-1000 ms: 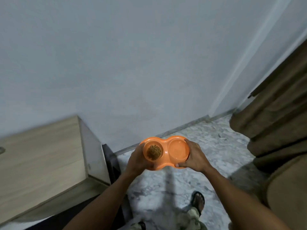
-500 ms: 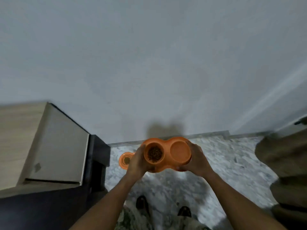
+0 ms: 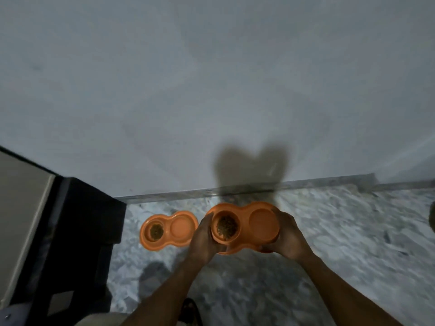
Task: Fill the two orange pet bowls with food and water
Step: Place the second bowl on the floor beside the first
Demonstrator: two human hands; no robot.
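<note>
Just right of the dark cabinet (image 3: 89, 231), one orange double bowl (image 3: 181, 228) sits on the marble floor (image 3: 353, 243), its left rim near the cabinet's corner and kibble (image 3: 156, 230) in its left well. Further right of the cabinet, our left hand (image 3: 203, 243) and right hand (image 3: 290, 241) grip the ends of the second double bowl (image 3: 263, 223), held above the floor. Farthest from the cabinet, open floor runs to the skirting (image 3: 306, 184).

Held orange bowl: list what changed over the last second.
The held bowl was carried nearer the wall, beside a second orange bowl on the floor, newly in view. Left hand and right hand still grip its ends; kibble remains in its left well.
</note>
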